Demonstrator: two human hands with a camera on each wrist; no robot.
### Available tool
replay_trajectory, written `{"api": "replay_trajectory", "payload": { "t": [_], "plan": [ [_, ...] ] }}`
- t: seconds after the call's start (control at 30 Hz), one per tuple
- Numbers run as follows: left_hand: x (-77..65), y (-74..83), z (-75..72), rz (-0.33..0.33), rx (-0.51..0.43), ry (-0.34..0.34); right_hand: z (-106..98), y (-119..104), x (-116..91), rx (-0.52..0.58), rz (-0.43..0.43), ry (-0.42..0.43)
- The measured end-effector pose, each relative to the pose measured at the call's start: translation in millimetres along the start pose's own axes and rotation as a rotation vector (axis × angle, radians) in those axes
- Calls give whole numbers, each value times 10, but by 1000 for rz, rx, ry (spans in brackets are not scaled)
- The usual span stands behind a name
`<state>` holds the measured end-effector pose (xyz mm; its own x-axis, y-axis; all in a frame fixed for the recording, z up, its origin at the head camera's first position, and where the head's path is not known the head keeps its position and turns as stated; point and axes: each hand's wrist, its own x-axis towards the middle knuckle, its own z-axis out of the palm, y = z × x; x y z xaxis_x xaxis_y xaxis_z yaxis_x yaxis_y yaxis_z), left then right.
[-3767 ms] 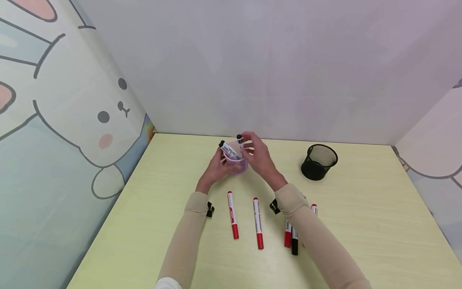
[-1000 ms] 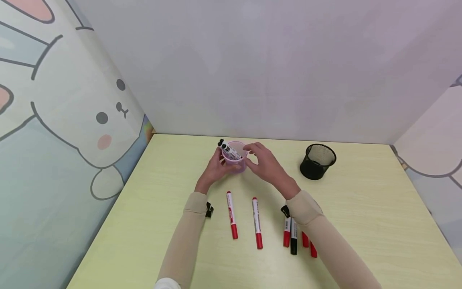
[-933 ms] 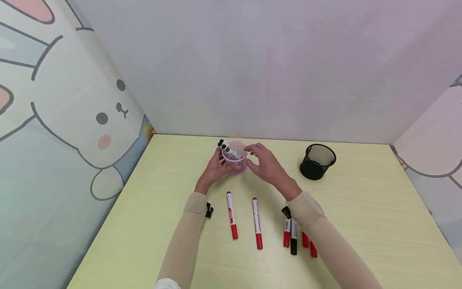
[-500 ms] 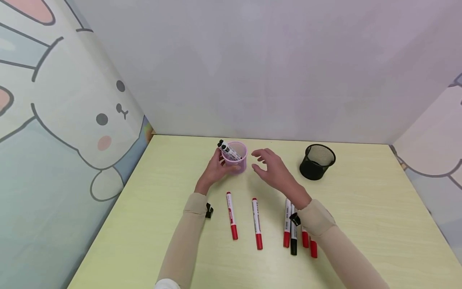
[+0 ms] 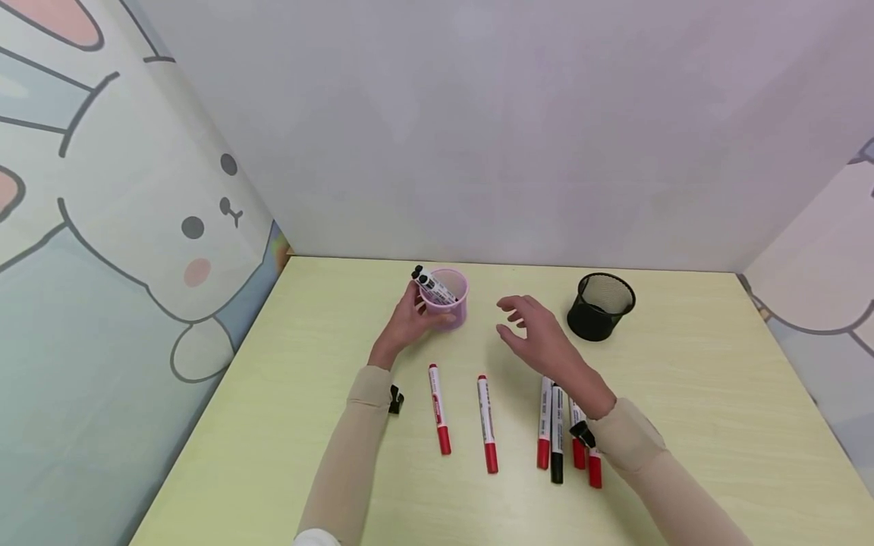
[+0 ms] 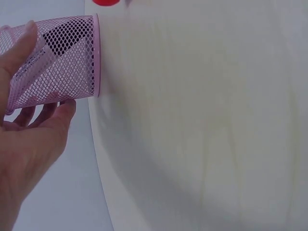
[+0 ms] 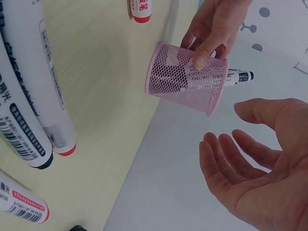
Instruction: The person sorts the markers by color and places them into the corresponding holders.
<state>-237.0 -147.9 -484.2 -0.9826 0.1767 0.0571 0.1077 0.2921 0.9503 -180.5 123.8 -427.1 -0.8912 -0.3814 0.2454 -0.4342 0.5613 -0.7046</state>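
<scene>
Table (image 5: 328, 462): pale yellow; clock as in head view. Left hand (image 5: 404, 327): thumb and fingers curled round pink cup (image 5: 457, 312) from 8 o'clock, presumably steadying it. Right hand (image 5: 542, 341): 4 o'clock of that cup, apart from it; holds nothing, fingers loosely bent, thumb spread away. Black cup (image 5: 592, 323): 3 o'clock of pink cup, untouched. Black pens (image 5: 438, 287), at least two, in pink cup, leaning to 10 o'clock, likely because its mouth is wide. Loose red pens (image 5: 485, 413) at 5 and 6 o'clock. Mixed row (image 5: 557, 425), three red, one black, between 4 and 5; caps point to 6, perhaps set to match.
</scene>
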Motion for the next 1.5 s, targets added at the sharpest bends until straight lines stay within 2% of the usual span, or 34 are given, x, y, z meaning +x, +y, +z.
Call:
{"api": "replay_trajectory", "payload": {
  "t": [0.63, 0.83, 1.1, 1.5],
  "plan": [
    [-27, 24, 12, -12, -1, 1, -177, 90, -381, -77, 147, 14],
    [-29, 18, 14, -8, -7, 3, -235, 94, -492, -109, 214, -13],
    [-34, 28, 12, -13, -17, 7, -274, 108, -632, -147, 262, -36],
    [-35, 34, 9, -5, -8, 1, -278, 142, -902, -160, 352, -125]
  ]
}}
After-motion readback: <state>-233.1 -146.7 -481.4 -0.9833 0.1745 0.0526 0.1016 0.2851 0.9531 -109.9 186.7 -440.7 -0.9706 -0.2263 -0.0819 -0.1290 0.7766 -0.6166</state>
